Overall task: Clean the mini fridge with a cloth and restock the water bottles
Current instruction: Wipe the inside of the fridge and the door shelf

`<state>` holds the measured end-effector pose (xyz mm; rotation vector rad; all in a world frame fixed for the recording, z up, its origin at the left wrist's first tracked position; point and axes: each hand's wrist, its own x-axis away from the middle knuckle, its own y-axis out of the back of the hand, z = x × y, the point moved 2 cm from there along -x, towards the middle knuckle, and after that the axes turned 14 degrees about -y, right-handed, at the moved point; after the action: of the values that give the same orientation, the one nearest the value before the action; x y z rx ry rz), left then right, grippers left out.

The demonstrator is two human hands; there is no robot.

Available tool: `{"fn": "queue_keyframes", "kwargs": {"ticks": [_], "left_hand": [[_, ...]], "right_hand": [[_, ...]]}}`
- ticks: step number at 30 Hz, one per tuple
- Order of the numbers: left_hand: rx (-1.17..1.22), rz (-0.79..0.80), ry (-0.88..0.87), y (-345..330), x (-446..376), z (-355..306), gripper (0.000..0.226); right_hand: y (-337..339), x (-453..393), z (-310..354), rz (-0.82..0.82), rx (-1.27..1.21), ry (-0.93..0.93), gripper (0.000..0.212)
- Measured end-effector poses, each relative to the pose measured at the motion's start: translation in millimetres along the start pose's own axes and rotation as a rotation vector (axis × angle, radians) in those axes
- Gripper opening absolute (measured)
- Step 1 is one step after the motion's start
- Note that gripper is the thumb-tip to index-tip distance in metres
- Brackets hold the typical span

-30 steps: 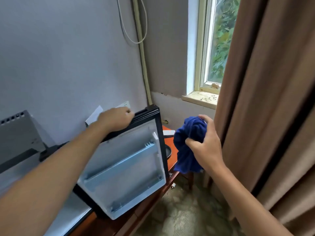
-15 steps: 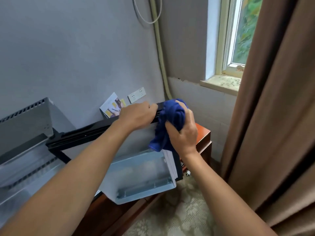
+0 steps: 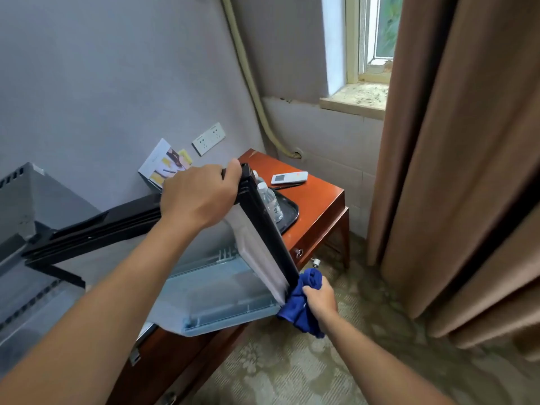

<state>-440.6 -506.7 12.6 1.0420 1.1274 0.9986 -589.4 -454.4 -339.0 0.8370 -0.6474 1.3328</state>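
Note:
The mini fridge's door (image 3: 222,290) stands swung open, its pale inner shelf side facing me and its black frame around it. My left hand (image 3: 198,197) grips the door's top edge near the outer corner. My right hand (image 3: 320,296) holds a bunched blue cloth (image 3: 304,302) against the lower end of the door's black outer edge. Behind the door, two water bottles (image 3: 271,203) stand on a black tray (image 3: 289,211) on the wooden table. The grey fridge body (image 3: 26,200) is at the far left.
The red-brown wooden table (image 3: 318,200) holds a white remote (image 3: 289,177). A leaflet (image 3: 163,163) leans on the grey wall by a socket plate (image 3: 209,138). A brown curtain (image 3: 455,171) hangs at the right. Patterned carpet (image 3: 292,369) covers the floor below.
My right hand has slid the blue cloth from the door's top corner down its outer edge to the bottom corner. My left hand kept its grip on the top edge. The view tilted down.

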Motion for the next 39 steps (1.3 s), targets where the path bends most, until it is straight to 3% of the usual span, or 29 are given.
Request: {"fn": "queue_keyframes", "kwargs": {"ticks": [4, 6, 9, 13, 15, 17, 19, 21, 23, 26, 28, 29, 31, 34, 39], "left_hand": [[0.007, -0.030, 0.019, -0.1, 6.8, -2.7, 0.066], [-0.018, -0.041, 0.031, 0.5, 8.2, -4.4, 0.064], [-0.037, -0.043, 0.043, 2.2, 17.6, -6.4, 0.064], [-0.052, -0.054, 0.025, 5.1, 27.5, -9.8, 0.066], [-0.036, -0.067, 0.035, 5.6, 28.1, -11.8, 0.065], [-0.011, -0.070, 0.043, 6.3, 27.2, -13.9, 0.062], [0.008, -0.070, 0.045, 7.8, 28.2, -14.4, 0.060], [0.011, -0.068, 0.025, 9.1, 34.4, -13.6, 0.061], [0.012, -0.076, -0.004, 10.2, 47.0, -12.6, 0.061], [0.017, -0.067, -0.024, 12.6, 59.0, -10.9, 0.060], [0.024, -0.073, -0.024, 13.6, 61.3, -11.8, 0.060], [0.022, -0.077, -0.026, 14.0, 61.3, -12.6, 0.059], [0.024, -0.087, -0.033, 15.6, 63.9, -12.6, 0.057], [0.036, -0.093, -0.061, 17.7, 72.3, -13.8, 0.058], [0.050, -0.118, -0.138, 22.7, 100.4, -9.0, 0.056]], "right_hand": [[-2.0, 70.8, 46.4, -0.072, 0.036, 0.003, 0.045], [-3.8, 122.6, 63.8, -0.097, -0.004, 0.165, 0.046], [0.5, 188.2, 72.1, -0.051, -0.250, 0.510, 0.046], [-19.6, 179.5, 28.2, -0.102, -0.308, 0.728, 0.063], [-33.4, 142.2, -7.3, -0.077, -0.217, 0.629, 0.073], [-37.5, 95.5, -31.5, -0.057, -0.168, 0.354, 0.073], [-31.5, 45.1, -50.0, -0.004, -0.126, 0.029, 0.061], [-21.8, 7.9, -59.8, 0.195, -0.057, -0.223, 0.037], [-11.6, -8.2, -58.4, 0.336, -0.052, -0.289, 0.009], [0.7, 11.7, -31.5, 0.288, -0.106, -0.287, 0.019], [10.6, 56.6, -12.4, 0.208, -0.239, -0.201, 0.035], [14.9, 86.7, -4.8, 0.181, -0.277, -0.103, 0.033], [20.5, 152.9, 10.1, 0.158, -0.299, 0.202, 0.029], [40.6, 227.1, 47.9, 0.247, -0.312, 0.598, 0.048], [64.5, 257.5, 85.8, 0.287, -0.242, 0.913, 0.055]]}}
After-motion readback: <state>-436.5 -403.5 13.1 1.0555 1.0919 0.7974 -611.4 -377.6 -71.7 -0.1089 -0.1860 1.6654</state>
